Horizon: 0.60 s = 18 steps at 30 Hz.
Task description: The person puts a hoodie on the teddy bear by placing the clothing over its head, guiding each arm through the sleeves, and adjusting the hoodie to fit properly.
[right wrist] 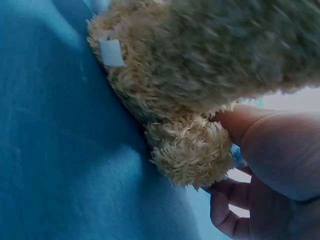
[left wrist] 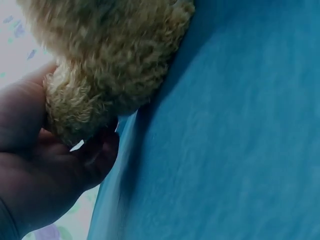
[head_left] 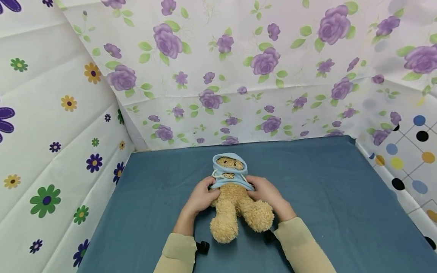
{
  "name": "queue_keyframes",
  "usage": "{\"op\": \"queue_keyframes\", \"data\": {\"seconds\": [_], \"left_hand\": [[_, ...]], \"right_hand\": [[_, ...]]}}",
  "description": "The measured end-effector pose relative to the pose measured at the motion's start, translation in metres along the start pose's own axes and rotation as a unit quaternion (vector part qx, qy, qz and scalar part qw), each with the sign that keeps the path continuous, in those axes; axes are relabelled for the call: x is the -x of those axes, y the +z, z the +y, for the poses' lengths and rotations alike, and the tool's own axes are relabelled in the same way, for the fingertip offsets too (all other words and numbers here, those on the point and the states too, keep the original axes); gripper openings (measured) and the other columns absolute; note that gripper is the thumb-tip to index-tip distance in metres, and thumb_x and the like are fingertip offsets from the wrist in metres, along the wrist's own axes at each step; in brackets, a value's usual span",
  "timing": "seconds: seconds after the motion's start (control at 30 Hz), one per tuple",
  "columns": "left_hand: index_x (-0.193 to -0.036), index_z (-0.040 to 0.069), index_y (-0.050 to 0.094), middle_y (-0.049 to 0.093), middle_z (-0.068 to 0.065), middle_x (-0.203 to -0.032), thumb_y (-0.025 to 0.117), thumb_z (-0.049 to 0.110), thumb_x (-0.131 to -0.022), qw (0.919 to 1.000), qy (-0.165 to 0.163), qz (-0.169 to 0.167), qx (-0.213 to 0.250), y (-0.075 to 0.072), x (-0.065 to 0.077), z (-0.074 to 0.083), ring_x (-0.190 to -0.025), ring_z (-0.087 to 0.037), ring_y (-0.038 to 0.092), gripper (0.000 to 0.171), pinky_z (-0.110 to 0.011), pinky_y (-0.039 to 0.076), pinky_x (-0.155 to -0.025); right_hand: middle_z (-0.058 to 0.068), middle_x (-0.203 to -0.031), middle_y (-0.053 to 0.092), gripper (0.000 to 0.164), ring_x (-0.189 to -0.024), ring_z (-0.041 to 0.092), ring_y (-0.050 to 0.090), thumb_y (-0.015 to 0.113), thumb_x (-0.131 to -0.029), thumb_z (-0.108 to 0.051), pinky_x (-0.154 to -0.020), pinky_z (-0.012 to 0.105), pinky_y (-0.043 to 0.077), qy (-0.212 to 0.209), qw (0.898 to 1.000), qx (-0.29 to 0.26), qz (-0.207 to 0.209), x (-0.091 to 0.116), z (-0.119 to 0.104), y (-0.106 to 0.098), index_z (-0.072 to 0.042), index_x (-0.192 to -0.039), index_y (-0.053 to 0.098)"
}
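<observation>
A tan, curly-furred teddy bear [head_left: 233, 195] lies face up, its feet pointing toward me. It wears a light blue hoodie [head_left: 228, 178] with white drawstrings and a small bear face on the chest; the hood frames its head. My left hand [head_left: 202, 195] grips the bear's side on the left by the hoodie's hem. Opposite it, my right hand [head_left: 267, 191] holds the other side. In the left wrist view, thumb and fingers curl round a furry paw [left wrist: 75, 107]. The right wrist view shows the other paw [right wrist: 192, 152] between thumb and fingers, and a white tag [right wrist: 111, 52].
A blue-green cloth [head_left: 327, 197] covers the table under the bear. Behind it hangs a white sheet with purple roses [head_left: 208, 98]. Flower-patterned cloth [head_left: 68, 144] stands along the left, and dotted cloth [head_left: 409, 163] along the right.
</observation>
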State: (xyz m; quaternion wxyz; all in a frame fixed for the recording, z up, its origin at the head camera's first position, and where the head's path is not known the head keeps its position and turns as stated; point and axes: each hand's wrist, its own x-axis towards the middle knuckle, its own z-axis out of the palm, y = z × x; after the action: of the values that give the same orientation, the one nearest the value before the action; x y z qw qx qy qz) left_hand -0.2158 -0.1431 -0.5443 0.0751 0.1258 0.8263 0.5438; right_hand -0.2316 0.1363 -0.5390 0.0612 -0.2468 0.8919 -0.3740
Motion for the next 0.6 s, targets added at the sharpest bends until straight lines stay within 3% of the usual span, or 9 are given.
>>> {"op": "queue_keyframes", "data": {"seconds": [0.13,0.3,0.4,0.5,0.6], "left_hand": [[-0.083,0.011,0.048,0.043,-0.003,-0.082,0.063,0.003,-0.1,0.9993,0.003,0.025,-0.028,0.004,-0.001,0.003,-0.055,-0.011,0.033,0.024,-0.031,0.033,-0.06],[-0.078,0.012,0.048,0.047,0.0,-0.067,0.062,0.001,-0.102,0.9977,0.007,0.047,-0.048,0.008,-0.003,0.004,-0.046,-0.01,0.042,0.03,-0.027,0.036,-0.047],[-0.073,0.014,0.041,0.038,0.003,-0.061,0.063,-0.008,-0.097,0.9964,0.021,0.062,-0.054,0.01,-0.006,0.003,-0.044,-0.01,0.038,0.039,-0.026,0.032,-0.047],[-0.071,0.018,0.032,0.024,0.007,-0.063,0.062,-0.018,-0.087,0.9932,0.048,0.083,-0.065,0.01,-0.008,-0.001,-0.047,-0.005,0.029,0.05,-0.026,0.026,-0.052],[-0.073,0.019,0.027,0.016,0.008,-0.066,0.06,-0.023,-0.082,0.9896,0.074,0.096,-0.078,0.009,-0.009,-0.003,-0.05,-0.003,0.023,0.053,-0.028,0.023,-0.055]], "right_hand": [[-0.003,-0.071,0.046,0.028,-0.06,0.012,0.043,0.065,-0.101,0.004,-0.06,0.038,0.037,0.009,1.0,0.025,0.001,-0.004,-0.004,0.003,-0.017,-0.088,0.051],[-0.003,-0.072,0.05,0.02,-0.066,0.015,0.05,0.075,-0.101,-0.007,-0.066,0.04,0.036,0.078,0.996,0.036,0.026,-0.004,-0.017,0.009,-0.02,-0.094,0.062],[-0.003,-0.075,0.06,0.007,-0.068,0.017,0.057,0.079,-0.099,-0.016,-0.064,0.04,0.039,0.125,0.99,0.051,0.051,-0.004,-0.026,0.015,-0.021,-0.101,0.073],[0.002,-0.089,0.074,0.015,-0.073,0.022,0.066,0.082,-0.097,-0.023,-0.063,0.04,0.048,0.164,0.981,0.061,0.079,-0.003,-0.032,0.021,-0.02,-0.112,0.082],[0.001,-0.093,0.077,0.015,-0.073,0.021,0.068,0.083,-0.094,-0.021,-0.063,0.039,0.05,0.162,0.978,0.078,0.102,-0.001,-0.035,0.023,-0.021,-0.11,0.084]]}}
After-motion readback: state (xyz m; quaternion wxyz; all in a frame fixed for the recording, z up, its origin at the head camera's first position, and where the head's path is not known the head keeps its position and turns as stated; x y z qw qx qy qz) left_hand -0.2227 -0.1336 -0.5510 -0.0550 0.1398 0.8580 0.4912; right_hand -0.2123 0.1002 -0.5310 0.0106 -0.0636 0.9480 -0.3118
